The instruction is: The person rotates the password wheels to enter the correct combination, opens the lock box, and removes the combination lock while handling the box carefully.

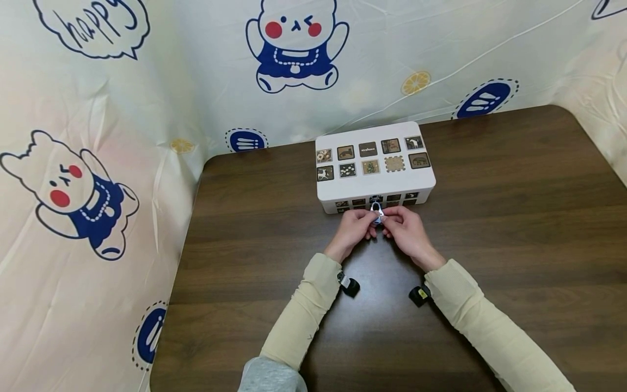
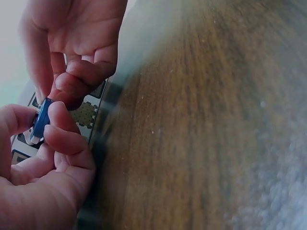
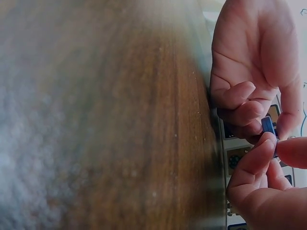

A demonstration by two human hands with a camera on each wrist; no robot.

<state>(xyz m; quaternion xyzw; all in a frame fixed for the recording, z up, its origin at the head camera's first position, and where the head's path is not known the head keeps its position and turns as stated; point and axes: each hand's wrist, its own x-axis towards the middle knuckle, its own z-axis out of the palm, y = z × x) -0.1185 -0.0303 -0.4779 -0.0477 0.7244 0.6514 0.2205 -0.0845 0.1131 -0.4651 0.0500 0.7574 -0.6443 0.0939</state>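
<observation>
A small blue padlock (image 1: 377,214) with a silvery shackle is at the front of a white box (image 1: 372,184), right by the clasp. Whether the shackle passes through the clasp cannot be made out. My left hand (image 1: 349,233) pinches the padlock from the left between thumb and curled fingers. From the other side, my right hand (image 1: 407,234) pinches it too. Up close in the left wrist view, the padlock's blue body (image 2: 43,117) sits between the fingertips of both hands. The right wrist view shows its narrow blue edge (image 3: 268,125), partly covered by fingers.
The box stands near the back edge of a dark wooden table (image 1: 259,234), its lid down and covered with square pictures. Behind it hangs a pale printed curtain (image 1: 382,60), which also runs along the left side. A black camera is strapped to each wrist.
</observation>
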